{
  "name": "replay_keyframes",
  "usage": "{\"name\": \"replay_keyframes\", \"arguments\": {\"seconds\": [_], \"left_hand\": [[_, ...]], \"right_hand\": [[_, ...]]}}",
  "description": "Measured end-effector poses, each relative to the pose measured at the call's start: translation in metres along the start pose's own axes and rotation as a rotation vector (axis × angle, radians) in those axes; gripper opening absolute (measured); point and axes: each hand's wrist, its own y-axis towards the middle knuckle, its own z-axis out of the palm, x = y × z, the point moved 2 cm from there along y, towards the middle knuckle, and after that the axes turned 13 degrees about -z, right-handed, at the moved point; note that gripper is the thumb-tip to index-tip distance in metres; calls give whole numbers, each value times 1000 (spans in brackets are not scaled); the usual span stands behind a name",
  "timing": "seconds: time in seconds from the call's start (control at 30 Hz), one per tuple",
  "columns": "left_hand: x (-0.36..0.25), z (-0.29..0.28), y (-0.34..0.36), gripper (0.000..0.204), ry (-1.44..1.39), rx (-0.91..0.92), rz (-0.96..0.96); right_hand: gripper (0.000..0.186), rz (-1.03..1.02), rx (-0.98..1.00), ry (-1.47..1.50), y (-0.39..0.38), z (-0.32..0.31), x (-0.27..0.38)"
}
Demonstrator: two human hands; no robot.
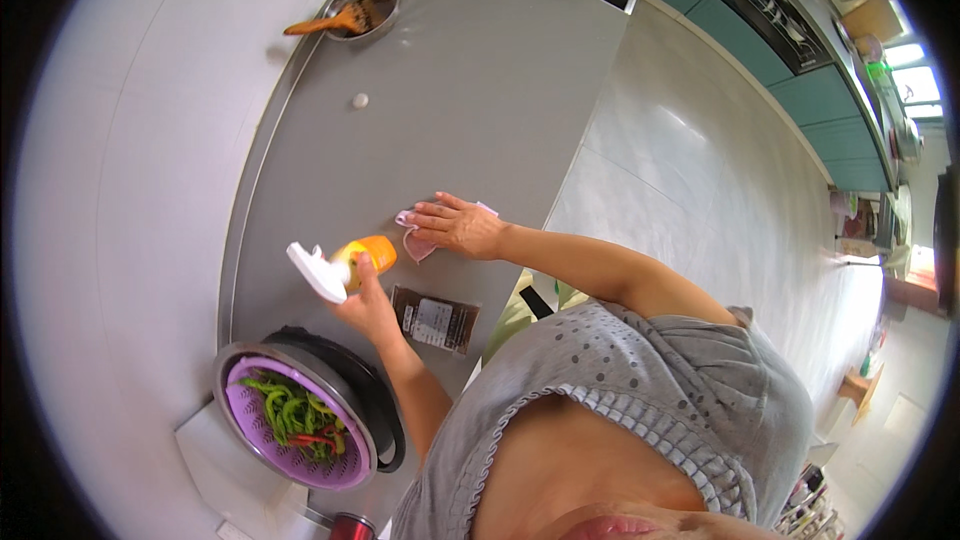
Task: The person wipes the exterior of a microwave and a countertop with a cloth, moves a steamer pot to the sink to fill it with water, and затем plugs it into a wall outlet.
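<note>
Pink cloth (420, 248) on the grey countertop (470, 80), and the right hand (460, 225) lies straight over it — fingers long and flat, palm down, curled around nothing, with cloth peeking out past the fingertips and along one side of the hand. Those fingers point to the person's left, and there's the relation to watch: the spray bottle (378, 248) is just off to that same side, near the fingertips but apart from them.

It's the left hand (368, 310) that has the bottle! Fingers closed around it below the white trigger head (316, 272), thumb showing on the near side. Follow the long axis now — the orange base end points toward the cloth, the white head out toward the wall (150, 140), so the spraying end is the one farther from the cloth. Is the base touching the counter? Can't tell from up here, nor how far the bottle leans.

Just beside the left wrist, a brown packet (436, 320) lies flat, on the side toward the person's body. And out beyond that forearm, to the left, there's the purple colander (250, 425) of peppers (300, 420), well apart from the cloth.
</note>
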Motion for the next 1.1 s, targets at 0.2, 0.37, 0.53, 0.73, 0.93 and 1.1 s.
{"name": "replay_keyframes", "arguments": {"seconds": [0.2,0.37,0.53,0.73,0.93,1.1], "left_hand": [[6,-5,0,41,59,-34,34],[-9,-1,-1,41,205,-14,81],[-8,3,5,45,221,35,57],[10,0,7,42,-44,-53,-47],[-2,0,12,41,-71,31,-119],[-6,-11,17,41,-131,151,-99]], "right_hand": [[53,255,-8,-244,-6,-15,-131],[53,744,196,-567,-84,-81,-270],[42,1149,-575,-449,-298,-109,-334],[24,1493,-785,-277,-346,-124,-274],[19,742,-784,201,-155,-111,-150],[44,167,-124,117,-71,-48,-37]]}}
